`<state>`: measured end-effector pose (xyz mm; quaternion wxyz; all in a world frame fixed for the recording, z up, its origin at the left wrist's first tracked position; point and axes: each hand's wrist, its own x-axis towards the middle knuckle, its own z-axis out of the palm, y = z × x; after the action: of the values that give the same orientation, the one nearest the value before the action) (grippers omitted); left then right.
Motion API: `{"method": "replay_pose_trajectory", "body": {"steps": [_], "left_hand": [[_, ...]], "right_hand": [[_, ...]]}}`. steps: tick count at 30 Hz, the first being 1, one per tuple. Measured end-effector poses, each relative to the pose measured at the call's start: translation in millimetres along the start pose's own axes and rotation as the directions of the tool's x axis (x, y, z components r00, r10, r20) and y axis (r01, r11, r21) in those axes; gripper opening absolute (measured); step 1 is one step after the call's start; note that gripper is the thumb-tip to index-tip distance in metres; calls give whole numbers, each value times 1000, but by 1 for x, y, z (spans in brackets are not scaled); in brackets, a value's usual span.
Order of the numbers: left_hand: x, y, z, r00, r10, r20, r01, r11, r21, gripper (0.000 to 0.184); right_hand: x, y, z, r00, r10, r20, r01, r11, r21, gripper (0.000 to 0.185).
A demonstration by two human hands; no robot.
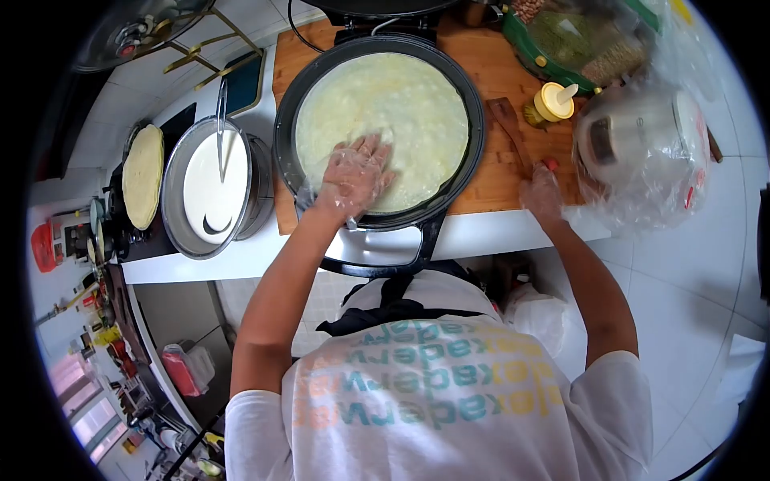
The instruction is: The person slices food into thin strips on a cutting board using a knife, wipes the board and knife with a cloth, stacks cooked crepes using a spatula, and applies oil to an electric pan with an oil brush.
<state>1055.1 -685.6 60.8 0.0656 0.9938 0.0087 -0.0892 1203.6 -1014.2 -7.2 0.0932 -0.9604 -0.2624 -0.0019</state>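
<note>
A wide, pale crepe (401, 120) covers the round black griddle pan (478, 136). My left hand (351, 178), in a clear plastic glove, lies palm down over the crepe's near left part with its fingers stretched out, holding nothing. On the wooden board to the right of the pan, my gloved right hand (544, 195) has its fingers closed at the near end of a wooden spatula (512, 132). The spatula's blade points away from me. A small red thing (551, 163) shows by these fingertips; what it is I cannot make out.
Left of the pan stands a metal pot of white batter (210, 180) with a ladle (221, 120) in it. Farther left is a stack of cooked crepes (143, 176). At right are a yellow-topped oil bottle (553, 102), a plastic-wrapped appliance (638, 152) and a green divided tray (525, 52).
</note>
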Motion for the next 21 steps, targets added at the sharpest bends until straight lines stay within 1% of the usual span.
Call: {"method": "replay_pose_trajectory", "body": {"steps": [2,3,4,6,7,9,10,12,13,16,19,21], "left_hand": [[-1,2,-6,987,23,-157,-13,998,65,46],[-2,3,-10,972,43,-231,-21,995,98,43],[-4,5,-17,961,41,-274,-33,999,32,38],[-6,11,-25,930,21,-366,-63,992,-105,28],[-3,16,-23,919,39,-392,-101,985,-140,24],[4,31,-16,895,70,-440,-176,963,-203,17],[9,38,-14,911,84,-403,-178,963,-202,17],[17,52,-8,940,115,-320,-187,961,-203,17],[21,57,-5,943,119,-312,-176,972,-159,18],[30,64,-6,963,172,-209,-188,980,-61,17],[38,67,-7,967,205,-151,-210,977,-19,15],[47,66,2,968,215,-126,-216,976,6,15]], "right_hand": [[3,-12,-19,994,92,56,-96,993,68,26],[4,-21,-38,964,236,124,-255,952,168,26],[5,-34,-63,908,367,204,-411,876,254,25],[-6,-44,-105,916,316,248,-386,863,326,27],[-14,-47,-118,920,288,268,-373,854,362,28],[-33,-44,-132,973,207,99,-230,898,375,29],[-38,-43,-137,987,162,13,-155,915,373,29],[-41,-45,-152,967,227,114,-254,883,394,30],[-46,-45,-156,950,264,167,-310,862,401,31],[-58,-48,-153,891,380,249,-454,744,489,32],[-71,-46,-142,885,386,258,-464,715,522,28],[-78,-46,-139,879,389,276,-476,688,548,31]]}}
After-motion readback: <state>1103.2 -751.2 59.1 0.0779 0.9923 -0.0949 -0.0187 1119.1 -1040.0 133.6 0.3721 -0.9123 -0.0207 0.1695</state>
